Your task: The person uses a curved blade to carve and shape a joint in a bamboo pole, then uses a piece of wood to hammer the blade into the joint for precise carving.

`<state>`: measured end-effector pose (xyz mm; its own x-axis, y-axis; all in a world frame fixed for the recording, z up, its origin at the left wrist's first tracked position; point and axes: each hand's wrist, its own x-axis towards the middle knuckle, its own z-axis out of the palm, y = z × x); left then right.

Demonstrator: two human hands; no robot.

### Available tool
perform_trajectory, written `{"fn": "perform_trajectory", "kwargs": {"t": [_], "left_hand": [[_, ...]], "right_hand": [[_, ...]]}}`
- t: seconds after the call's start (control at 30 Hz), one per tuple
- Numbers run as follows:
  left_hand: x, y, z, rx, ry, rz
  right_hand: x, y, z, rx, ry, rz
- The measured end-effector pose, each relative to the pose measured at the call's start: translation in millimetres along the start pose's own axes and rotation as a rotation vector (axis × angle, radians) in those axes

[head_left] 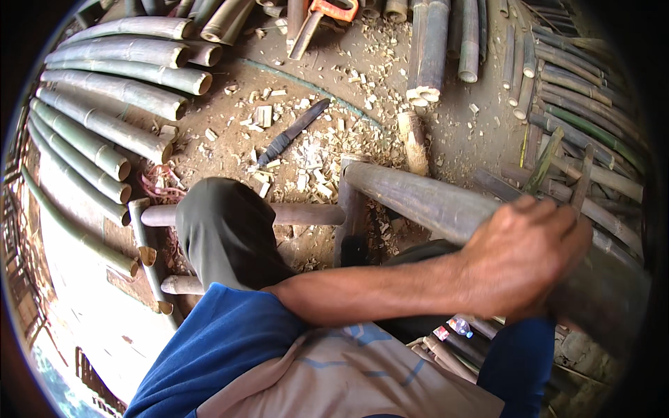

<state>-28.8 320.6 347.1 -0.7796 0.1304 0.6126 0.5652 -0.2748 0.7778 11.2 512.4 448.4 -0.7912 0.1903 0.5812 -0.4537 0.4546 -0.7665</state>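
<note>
My left arm reaches across my body to the right. My left hand (523,254) is closed over a thick, dark bamboo pole (418,198), its knuckles up and its fingertips hidden. The pole slants from a bamboo upright (351,209) near the middle down to the lower right, where it blurs. Two narrow bamboo strips, one greenish (545,161) and one brown (584,177), show just beyond the hand; whether they are held I cannot tell. Only the blue right sleeve (517,366) shows of my right arm; its hand is hidden behind the left hand and pole.
A knife with a wrapped handle (293,132) lies among bamboo chips ahead. Farther off is an orange-handled saw (319,21). Cut bamboo poles (125,52) lie at the left, with more stacks at the right. A short stump (412,143) stands beyond the pole. My knee is over a bamboo rail (306,214).
</note>
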Motion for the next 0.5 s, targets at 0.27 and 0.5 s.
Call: {"fn": "perform_trajectory", "kwargs": {"t": [0.27,0.5], "left_hand": [[9,-19,-30,-0.261,-0.237,-0.073],[15,-31,-45,-0.296,-0.483,-0.05]], "right_hand": [[1,-7,17,-0.045,-0.001,-0.005],[-7,-22,23,-0.011,-0.003,-0.055]]}}
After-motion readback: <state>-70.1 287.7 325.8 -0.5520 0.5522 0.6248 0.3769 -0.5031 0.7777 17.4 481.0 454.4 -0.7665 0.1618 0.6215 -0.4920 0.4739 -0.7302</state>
